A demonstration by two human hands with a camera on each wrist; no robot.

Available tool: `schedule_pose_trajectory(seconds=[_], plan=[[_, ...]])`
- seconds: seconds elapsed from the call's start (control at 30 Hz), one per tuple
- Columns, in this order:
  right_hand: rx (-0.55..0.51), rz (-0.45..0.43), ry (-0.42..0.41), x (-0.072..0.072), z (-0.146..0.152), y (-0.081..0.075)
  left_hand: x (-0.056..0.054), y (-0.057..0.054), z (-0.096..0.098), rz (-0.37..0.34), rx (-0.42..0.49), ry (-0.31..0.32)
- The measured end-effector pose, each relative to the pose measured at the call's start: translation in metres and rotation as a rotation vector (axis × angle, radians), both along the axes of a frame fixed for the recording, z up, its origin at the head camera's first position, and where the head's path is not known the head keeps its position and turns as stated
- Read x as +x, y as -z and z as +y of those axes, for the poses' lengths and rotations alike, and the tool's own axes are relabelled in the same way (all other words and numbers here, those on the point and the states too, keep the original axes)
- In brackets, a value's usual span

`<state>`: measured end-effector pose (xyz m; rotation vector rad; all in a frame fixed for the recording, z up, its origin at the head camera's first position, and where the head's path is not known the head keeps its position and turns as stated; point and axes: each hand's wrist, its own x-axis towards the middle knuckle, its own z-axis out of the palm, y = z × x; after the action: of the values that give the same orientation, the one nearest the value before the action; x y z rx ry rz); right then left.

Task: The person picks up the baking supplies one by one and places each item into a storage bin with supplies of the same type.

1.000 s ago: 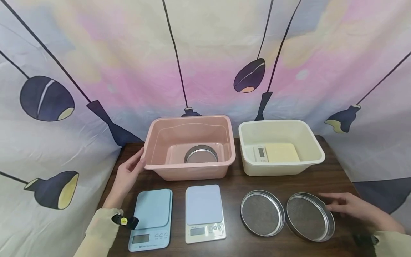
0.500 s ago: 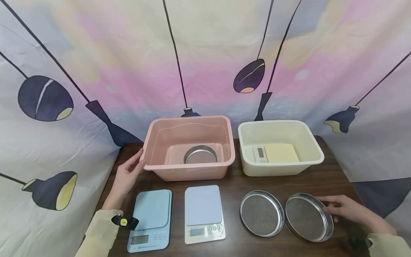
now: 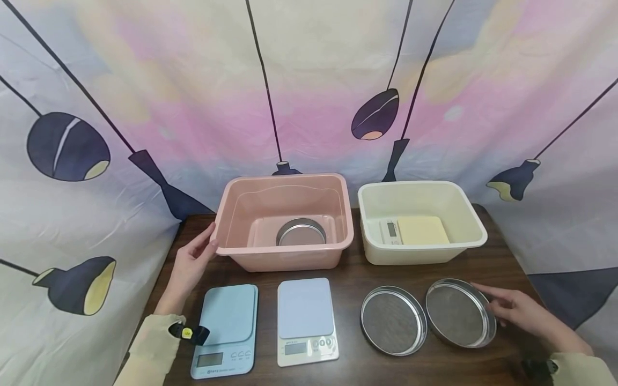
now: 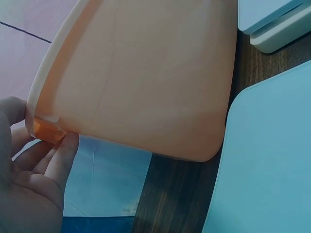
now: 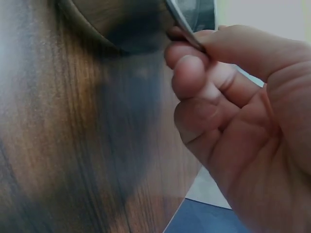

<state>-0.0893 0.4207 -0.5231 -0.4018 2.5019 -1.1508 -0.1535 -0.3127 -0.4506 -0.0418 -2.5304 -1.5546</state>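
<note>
My left hand (image 3: 189,265) grips the left end of a pink plastic basin (image 3: 285,260); in the left wrist view, thumb and fingers pinch its rim (image 4: 41,80). Inside the basin lies a small round metal sieve (image 3: 302,234). On the right, my right hand (image 3: 523,313) pinches the rim of another round metal sieve (image 3: 456,316) with fine mesh. The right wrist view shows the thumb on one side of that rim (image 5: 182,24) and curled fingers on the other. A similar sieve (image 3: 394,320) lies on the table just to its left.
A cream basin (image 3: 422,254) at the back right holds a pale yellow kitchen scale (image 3: 422,230). In front stand a blue kitchen scale (image 3: 229,316) and a white kitchen scale (image 3: 306,311). The wooden table (image 3: 347,370) ends at a patterned curtain (image 3: 309,96).
My right hand has closed on the rim of the rightmost sieve, which has shifted slightly left and up in the head view. My left hand and the pink basin stay put.
</note>
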Motion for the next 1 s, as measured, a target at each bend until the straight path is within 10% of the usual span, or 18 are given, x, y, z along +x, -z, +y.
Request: schedule_pose_trajectory(seconds=[1.0], plan=[[0.091,0.310,0.033,-0.001,-0.038,-0.061,-0.001,0.004,0.001,0.029,0.145,0.019]])
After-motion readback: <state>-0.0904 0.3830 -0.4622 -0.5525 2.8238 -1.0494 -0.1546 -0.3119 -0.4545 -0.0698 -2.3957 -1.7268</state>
